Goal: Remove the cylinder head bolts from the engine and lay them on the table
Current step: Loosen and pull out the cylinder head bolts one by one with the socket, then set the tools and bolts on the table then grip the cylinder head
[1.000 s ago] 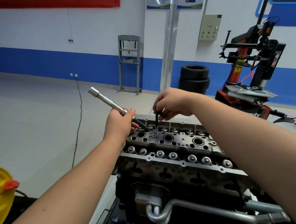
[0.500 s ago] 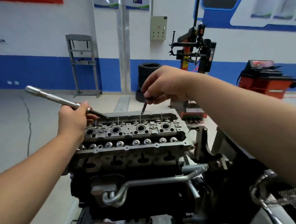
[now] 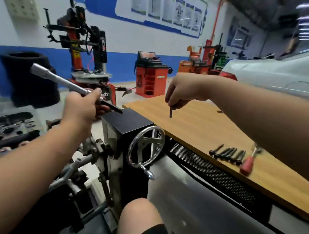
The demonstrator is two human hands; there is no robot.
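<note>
Not much readable text here tbh. The red-and-black tire changer (image 3: pixel 81 44) in the upper left has white lettering low on its base that ends in "ody", the rest is hidden behind the left hand. The red wheel balancer (image 3: pixel 150 76) in the upper middle has a small label on its front but it's too blurry to read. The wall posters (image 3: pixel 164 8) along the top are just smudges at this size.

Hands: the left hand (image 3: pixel 80 107), left of centre, is wrapped around a long silver socket wrench (image 3: pixel 63 83), thumb lying on top of the shaft. The chrome end points toward the upper left and the dark tip sticks out to the right, over the black box top of the engine stand (image 3: pixel 127 121).

The right hand (image 3: pixel 181 90), a bit right of centre, is curled with the fingertips pinching one cylinder head bolt (image 3: pixel 171 112). The bolt hangs pretty much straight down, above the far part of the wooden table (image 3: pixel 202 125) and not touching it.

Lower right on that table there's a row of bolts (image 3: pixel 227 154) lying side by side near the front edge, with a red-handled tool (image 3: pixel 248 164) just beside them on the right.

The engine (image 3: pixel 11 129) is at the far left edge, blurred, well apart from both hands. The chrome handwheel (image 3: pixel 145 148) on the stand sits in the middle of the frame, and a bare knee (image 3: pixel 138 216) pokes in at the bottom.
</note>
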